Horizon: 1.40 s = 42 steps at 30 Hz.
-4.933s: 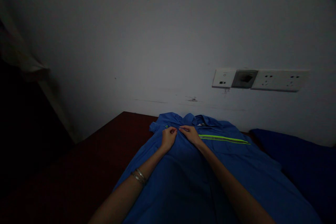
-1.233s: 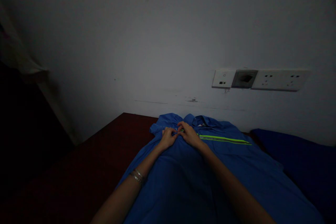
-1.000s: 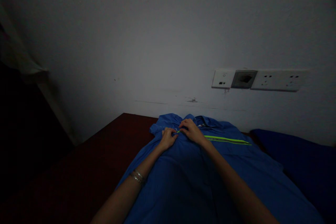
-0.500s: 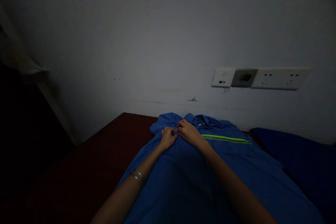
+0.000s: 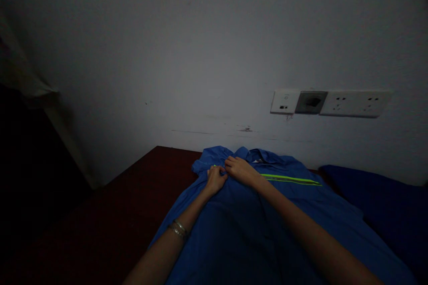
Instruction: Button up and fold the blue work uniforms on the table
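A blue shirt (image 5: 234,213) with a collar and a yellow-green and grey stripe across the chest lies spread out, collar towards the wall. My left hand (image 5: 216,179), bangles on its wrist, pinches the shirt's cloth left of the collar. Close beside it, my right hand (image 5: 239,169) has its fingers closed on the same part of the front, just below the collar. The two hands' fingertips nearly meet. Whatever small detail lies between them is too dark and small to make out.
Beneath the shirt is a dark red-brown table (image 5: 150,187), its far edge against the grey-white wall (image 5: 200,53). Folded dark blue cloth (image 5: 377,196) lies at right. Sockets and switches (image 5: 354,103) are set in the wall above. A dark shape (image 5: 30,164) stands at left.
The view has tilted slightly, so everything sits a little lower. My hands stay at the same part of the shirt, with only small finger movements.
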Available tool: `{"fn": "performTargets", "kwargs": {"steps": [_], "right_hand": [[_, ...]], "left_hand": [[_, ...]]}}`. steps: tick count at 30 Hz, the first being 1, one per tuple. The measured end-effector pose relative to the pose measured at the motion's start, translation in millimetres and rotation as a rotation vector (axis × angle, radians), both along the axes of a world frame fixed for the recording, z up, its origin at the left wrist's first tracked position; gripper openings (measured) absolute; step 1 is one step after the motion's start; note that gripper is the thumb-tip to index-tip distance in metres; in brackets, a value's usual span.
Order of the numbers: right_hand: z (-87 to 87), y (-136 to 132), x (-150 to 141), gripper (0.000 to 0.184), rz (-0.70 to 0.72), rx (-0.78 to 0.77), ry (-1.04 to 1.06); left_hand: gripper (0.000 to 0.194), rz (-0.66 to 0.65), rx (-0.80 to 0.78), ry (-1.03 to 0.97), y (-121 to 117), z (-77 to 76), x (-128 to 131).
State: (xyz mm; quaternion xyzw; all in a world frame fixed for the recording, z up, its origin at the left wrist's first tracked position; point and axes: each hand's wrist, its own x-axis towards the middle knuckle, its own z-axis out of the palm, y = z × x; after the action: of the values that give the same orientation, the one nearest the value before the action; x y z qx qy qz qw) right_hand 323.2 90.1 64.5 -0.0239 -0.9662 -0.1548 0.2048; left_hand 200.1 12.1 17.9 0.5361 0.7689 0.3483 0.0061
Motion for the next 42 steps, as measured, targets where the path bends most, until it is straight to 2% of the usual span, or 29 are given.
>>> {"fn": "performTargets", "kwargs": {"steps": [4,10,14,18,21,31,42], "right_hand": [[4.3,2.6,-5.6,0.014,0.069,0.047,-0.062],[6.5,4.2,-4.8,0.015,0.046,0.058,-0.089],[7.9,12.9,-3.7,0.014,0.031,-0.075,-0.077],[8.2,20.2,-3.1,0.014,0.041,-0.2,-0.038],[10.1,20.9,-1.7,0.012,0.025,-0.262,-0.025],[17.4,23.6,-3.4,0.011,-0.006,-0.339,-0.08],[28.3,22.9,0.9,0.01,0.034,-0.442,-0.064]], "left_hand": [[0.015,0.017,-0.009,-0.037,0.0,0.5,-0.4],[0.015,-0.003,0.014,-0.082,1.0,0.1,-1.0],[0.018,-0.141,0.005,-0.224,5.6,-1.0,-12.2],[0.029,-0.335,-0.087,-0.409,8.9,2.3,-30.6],[0.037,-0.417,-0.136,-0.561,8.8,5.1,-40.5],[0.032,-0.466,-0.1,-0.719,3.2,10.2,-39.7],[0.042,-0.473,-0.047,-0.857,3.4,10.8,-39.0]]}}
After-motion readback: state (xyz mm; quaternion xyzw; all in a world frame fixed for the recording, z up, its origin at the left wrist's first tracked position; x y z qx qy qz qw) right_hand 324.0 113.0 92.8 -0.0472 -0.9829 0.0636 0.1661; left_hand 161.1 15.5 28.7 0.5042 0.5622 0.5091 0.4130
